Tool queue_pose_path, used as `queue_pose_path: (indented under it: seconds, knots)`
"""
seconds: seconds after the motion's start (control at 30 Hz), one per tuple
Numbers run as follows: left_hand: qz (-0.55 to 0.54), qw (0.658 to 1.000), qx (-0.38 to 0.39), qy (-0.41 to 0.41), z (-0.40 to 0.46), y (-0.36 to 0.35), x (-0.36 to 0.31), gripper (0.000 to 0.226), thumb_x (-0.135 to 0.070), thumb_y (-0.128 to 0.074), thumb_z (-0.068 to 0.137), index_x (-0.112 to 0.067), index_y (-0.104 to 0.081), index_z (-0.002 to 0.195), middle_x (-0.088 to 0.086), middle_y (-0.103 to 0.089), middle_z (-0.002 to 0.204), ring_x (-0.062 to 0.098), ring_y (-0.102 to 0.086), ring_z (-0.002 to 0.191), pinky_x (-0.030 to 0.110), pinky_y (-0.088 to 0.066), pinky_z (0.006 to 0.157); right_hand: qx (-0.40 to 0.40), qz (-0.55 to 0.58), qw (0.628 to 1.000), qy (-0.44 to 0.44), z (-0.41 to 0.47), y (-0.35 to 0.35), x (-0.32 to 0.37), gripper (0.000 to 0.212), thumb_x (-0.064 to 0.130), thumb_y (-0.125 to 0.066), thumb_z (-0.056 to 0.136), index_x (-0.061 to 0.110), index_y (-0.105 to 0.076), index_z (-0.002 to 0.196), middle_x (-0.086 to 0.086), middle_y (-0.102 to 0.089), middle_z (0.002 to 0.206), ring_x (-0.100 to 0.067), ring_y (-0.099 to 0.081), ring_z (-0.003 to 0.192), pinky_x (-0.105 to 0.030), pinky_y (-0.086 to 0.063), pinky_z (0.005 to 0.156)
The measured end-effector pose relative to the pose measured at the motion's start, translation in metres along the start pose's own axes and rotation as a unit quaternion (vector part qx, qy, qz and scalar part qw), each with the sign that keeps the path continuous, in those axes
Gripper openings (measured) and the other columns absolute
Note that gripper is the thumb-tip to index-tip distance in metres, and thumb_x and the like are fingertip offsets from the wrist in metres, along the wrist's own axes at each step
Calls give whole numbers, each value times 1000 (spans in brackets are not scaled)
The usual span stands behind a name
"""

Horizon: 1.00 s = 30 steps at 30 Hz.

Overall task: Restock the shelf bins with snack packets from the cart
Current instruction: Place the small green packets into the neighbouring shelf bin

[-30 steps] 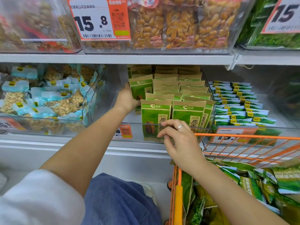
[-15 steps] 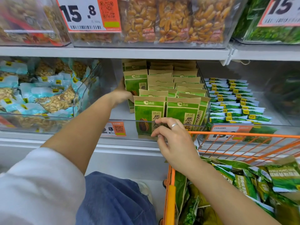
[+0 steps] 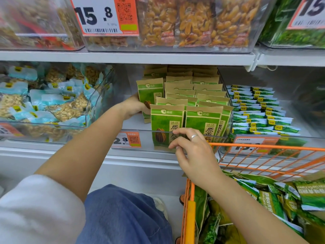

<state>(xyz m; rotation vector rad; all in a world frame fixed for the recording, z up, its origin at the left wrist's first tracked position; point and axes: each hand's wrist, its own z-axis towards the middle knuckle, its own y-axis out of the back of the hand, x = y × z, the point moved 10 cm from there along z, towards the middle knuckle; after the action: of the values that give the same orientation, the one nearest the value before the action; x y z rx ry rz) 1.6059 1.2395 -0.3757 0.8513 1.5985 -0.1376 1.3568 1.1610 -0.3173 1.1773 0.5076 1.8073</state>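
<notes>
Two hands are engaged at the clear bin (image 3: 175, 132): nearest, in front of its front wall, the right hand (image 3: 191, 152) stays loosely curled, nothing held; further in, the left hand (image 3: 135, 106) keeps its grip on an upright green packet (image 3: 150, 95). Little has shifted since earlier, so straightening continues; the cart (image 3: 263, 147) beside the bin remains stocked

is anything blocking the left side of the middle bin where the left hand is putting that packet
Nothing visible blocks it. The left hand holds a green packet upright in the bare left part of the middle bin, beside the standing rows. The right hand rests at the bin's front wall, further right.
</notes>
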Motion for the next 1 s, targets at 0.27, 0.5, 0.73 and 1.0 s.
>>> queue_pose_path:
  seconds: [0.27,0.5,0.73,1.0]
  knots:
    - [51,997,-28,53,-40,18,-15,75,-5,-79,73,-14,-43,138,2,-57,131,24,-52,124,44,-42,106,22,-2,1000,11,-1,-2,3,19,11,-52,84,16,-70,85,-2,-58,121,-13,-41,119,-29,-45,81]
    - [59,926,-299,-222,-159,32,-96,40,-16,-64,90,-21,-55,129,-4,-58,123,9,-52,115,25,-41,101,102,28,994,-27,1,27,-3,19,13,-54,92,18,-70,102,0,-51,133,-18,-45,123,-29,-36,97]
    - [213,870,-175,-410,-216,-126,-154,20,-18,-56,87,-16,-71,101,-9,-61,99,15,-51,108,19,-32,96,226,-187,949,-114,-77,102,-92,21,24,-49,95,24,-66,108,2,-67,104,-20,-61,97,-31,-42,72]
    - [524,730,359,-251,-226,-312,-80,43,-55,-63,84,-25,-61,115,-10,-64,109,15,-60,102,30,-48,83,374,-199,878,-223,-151,103,-155,30,31,-56,94,25,-59,123,5,-66,101,-13,-57,88,-25,-41,65]
